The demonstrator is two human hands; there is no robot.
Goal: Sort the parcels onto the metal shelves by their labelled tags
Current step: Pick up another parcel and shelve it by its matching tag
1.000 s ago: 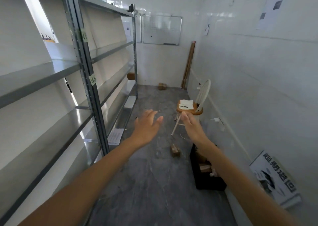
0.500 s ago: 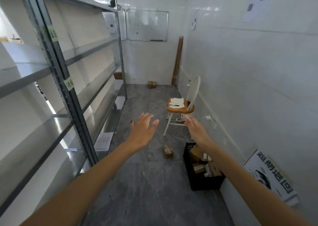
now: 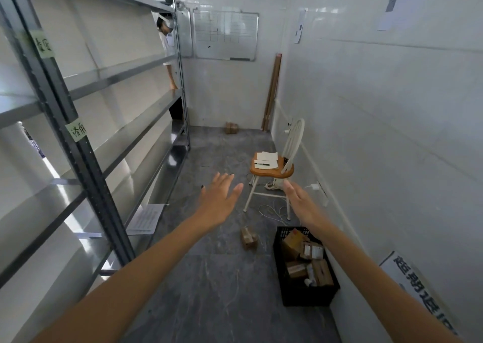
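Metal shelves (image 3: 86,157) run along the left wall, with green handwritten tags (image 3: 75,131) stuck on the near upright. A black crate (image 3: 308,294) holding several brown parcels (image 3: 295,240) sits on the floor by the right wall. One small parcel (image 3: 248,237) lies on the floor left of the crate. Another parcel (image 3: 231,127) rests at the far wall. My left hand (image 3: 218,199) and my right hand (image 3: 300,202) are stretched out in front of me above the floor, fingers apart, holding nothing.
A wooden-seated white chair (image 3: 273,171) with papers and a pen stands by the right wall, cables on the floor beneath it. A person (image 3: 167,55) stands behind the far end of the shelves. A paper sheet (image 3: 145,218) lies on the lowest shelf. A poster (image 3: 415,290) leans at lower right.
The view has swung left and moved forward, bringing the crate's parcels fully into sight. A person has come into view behind the shelves. Both hands stay open and outstretched.
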